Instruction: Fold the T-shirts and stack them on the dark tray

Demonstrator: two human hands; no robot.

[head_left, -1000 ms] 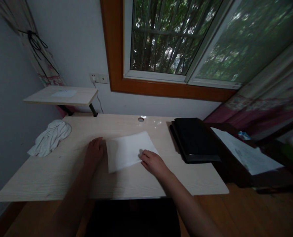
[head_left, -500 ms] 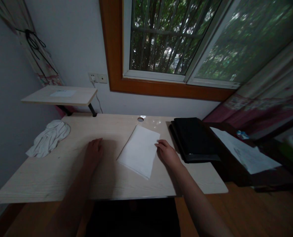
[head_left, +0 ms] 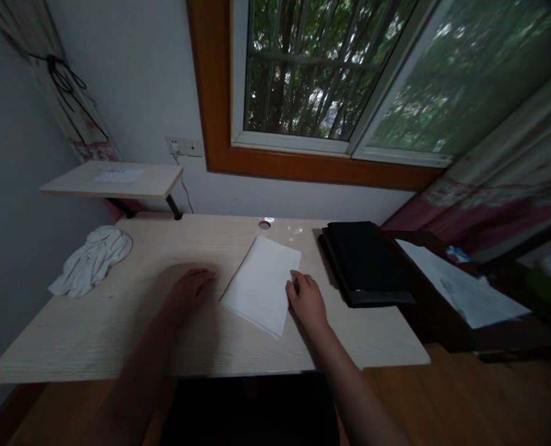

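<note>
A folded stack of white paper (head_left: 262, 284) lies flat and slightly turned on the pale wooden desk (head_left: 131, 328). My right hand (head_left: 309, 302) is at its right edge, fingers loosely curved, with a gap between thumb and forefinger. The tips meet or overlap the paper's margin; a grip on it does not show. To the left, my left hand (head_left: 192, 288) hovers over or rests on the desk, fingers stretched toward the paper but apart from it. Nothing is in that hand.
A crumpled white cloth (head_left: 92, 260) lies at the desk's left. Behind it a small raised shelf (head_left: 159, 176) carries a paper sheet. Black folders (head_left: 363, 260) are stacked on the right. Beyond them, printed sheets (head_left: 456, 285) lie on a dark surface. A cable hole (head_left: 265, 225) sits near the back edge.
My left hand has shifted right, nearer the paper, its fingers stretching out. My right hand has slid slightly down and left along the paper's edge, thumb and forefinger parting. The paper stays put.
</note>
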